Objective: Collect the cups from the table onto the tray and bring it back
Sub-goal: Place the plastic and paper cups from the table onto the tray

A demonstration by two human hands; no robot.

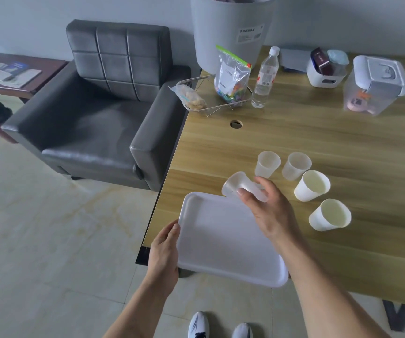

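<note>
A white tray (218,242) lies at the near left corner of the wooden table (318,147), overhanging its edge. My left hand (166,250) grips the tray's left rim. My right hand (267,208) holds a clear plastic cup (239,185) tilted on its side above the tray's far edge. Two more clear cups (267,164) (296,165) stand upright just behind it. Two white paper cups (312,185) (330,214) stand to the right of my right hand.
A water bottle (266,76), a wire basket (211,98) with snack bags, a large white bin (230,32) and storage boxes (374,86) stand at the table's far side. A grey armchair (94,106) stands left of the table. Tiled floor lies below.
</note>
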